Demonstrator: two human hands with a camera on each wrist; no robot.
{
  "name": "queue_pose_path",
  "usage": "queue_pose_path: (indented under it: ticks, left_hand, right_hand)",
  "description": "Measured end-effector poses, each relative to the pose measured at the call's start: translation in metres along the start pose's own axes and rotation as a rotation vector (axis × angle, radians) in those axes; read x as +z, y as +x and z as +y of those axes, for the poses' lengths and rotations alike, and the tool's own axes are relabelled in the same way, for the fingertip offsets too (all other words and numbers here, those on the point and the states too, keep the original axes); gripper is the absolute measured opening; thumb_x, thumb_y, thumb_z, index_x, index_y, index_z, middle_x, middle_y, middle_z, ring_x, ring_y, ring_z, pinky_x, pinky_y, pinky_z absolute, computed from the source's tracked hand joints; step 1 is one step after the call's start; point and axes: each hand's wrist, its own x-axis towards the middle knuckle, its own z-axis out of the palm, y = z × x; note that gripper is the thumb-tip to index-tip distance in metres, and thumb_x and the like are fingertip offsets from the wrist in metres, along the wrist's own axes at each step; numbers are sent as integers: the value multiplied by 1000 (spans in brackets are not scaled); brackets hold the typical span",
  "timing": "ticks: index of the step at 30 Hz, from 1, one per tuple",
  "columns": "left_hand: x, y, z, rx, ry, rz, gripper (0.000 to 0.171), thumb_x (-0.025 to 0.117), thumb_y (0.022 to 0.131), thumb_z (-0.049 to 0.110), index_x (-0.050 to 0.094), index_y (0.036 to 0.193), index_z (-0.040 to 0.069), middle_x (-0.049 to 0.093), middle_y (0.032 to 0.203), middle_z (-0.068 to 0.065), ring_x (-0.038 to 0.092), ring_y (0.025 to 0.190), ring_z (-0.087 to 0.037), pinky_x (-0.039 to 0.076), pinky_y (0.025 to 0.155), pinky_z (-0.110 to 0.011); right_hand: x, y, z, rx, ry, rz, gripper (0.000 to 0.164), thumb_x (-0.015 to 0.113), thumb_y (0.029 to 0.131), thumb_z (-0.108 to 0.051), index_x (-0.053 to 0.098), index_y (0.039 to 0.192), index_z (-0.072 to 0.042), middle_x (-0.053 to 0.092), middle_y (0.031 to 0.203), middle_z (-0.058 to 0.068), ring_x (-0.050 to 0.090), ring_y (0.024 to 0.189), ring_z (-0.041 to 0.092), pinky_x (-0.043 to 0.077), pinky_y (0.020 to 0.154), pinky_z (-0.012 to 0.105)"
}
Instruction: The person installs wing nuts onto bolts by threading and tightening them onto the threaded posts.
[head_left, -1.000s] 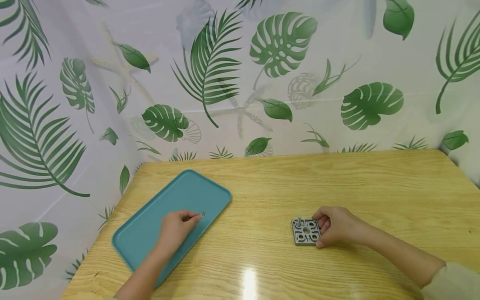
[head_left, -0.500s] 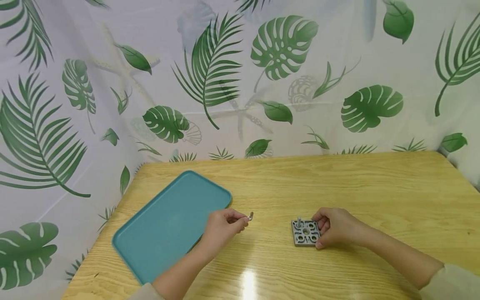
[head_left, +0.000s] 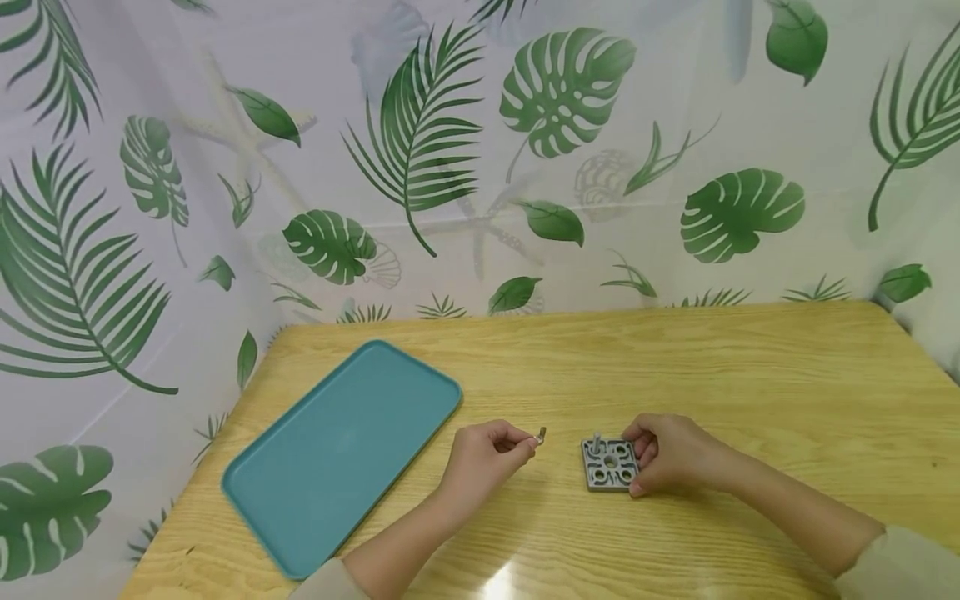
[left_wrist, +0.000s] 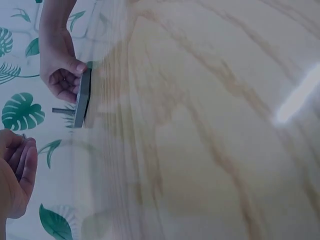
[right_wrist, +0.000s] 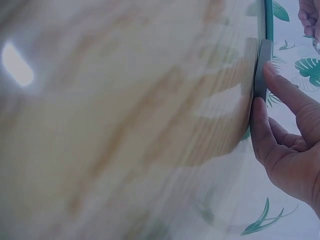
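My left hand (head_left: 483, 458) pinches a small shiny metal piece (head_left: 542, 434) between thumb and fingertips. Its exact kind is too small to tell. The piece is held up just left of a square grey metal plate (head_left: 609, 473) with several round holes. A metal pin (head_left: 597, 443) stands upright at the plate's far left corner. With thumb and fingers, my right hand (head_left: 671, 457) grips the plate's right side on the table. In the left wrist view the plate (left_wrist: 83, 100) appears edge-on with the pin (left_wrist: 62, 110) sticking out. The right wrist view hides the pin.
A blue-green rectangular tray (head_left: 352, 450) lies slantwise on the left of the wooden table (head_left: 712, 367). Behind and to the left hangs a white curtain (head_left: 450, 283) printed with green leaves.
My left hand has moved right, from over the tray to beside the plate, carrying the small metal piece. The right hand and the plate have stayed in place.
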Motion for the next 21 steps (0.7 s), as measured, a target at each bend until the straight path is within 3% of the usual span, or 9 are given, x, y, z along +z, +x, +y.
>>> queue_pose_path:
  ticks: [4, 10, 19, 21]
  left_hand:
    - [14, 4, 3, 41, 41, -12, 12, 68, 87, 16, 72, 84, 5, 71, 78, -3, 59, 64, -3, 49, 55, -17]
    - [35, 10, 8, 77, 43, -22, 11, 69, 87, 15, 71, 82, 5, 69, 72, 4, 55, 59, 1, 47, 52, -16]
    - [60, 20, 3, 96, -1, 46, 9, 70, 84, 11, 70, 78, 4, 68, 70, 1, 53, 58, 3, 45, 51, -15]
    - [63, 22, 1, 72, -8, 65, 9, 70, 84, 11, 71, 77, 4, 68, 69, 1, 52, 57, 3, 44, 51, -14]
  right_hand:
    - [0, 0, 1, -11, 0, 6, 64, 90, 56, -13, 58, 108, 7, 56, 87, 6, 53, 77, 17, 48, 64, 22]
    - [0, 0, 1, -22, 8, 13, 64, 90, 56, -12, 58, 108, 9, 57, 86, 7, 54, 76, 17, 48, 64, 23]
    - [4, 1, 6, -33, 10, 10, 63, 89, 57, -12, 58, 108, 8, 58, 85, 6, 54, 76, 17, 49, 64, 23]
    - [5, 2, 7, -34, 10, 9, 63, 89, 57, -12, 58, 108, 8, 58, 85, 6, 54, 76, 17, 49, 64, 23]
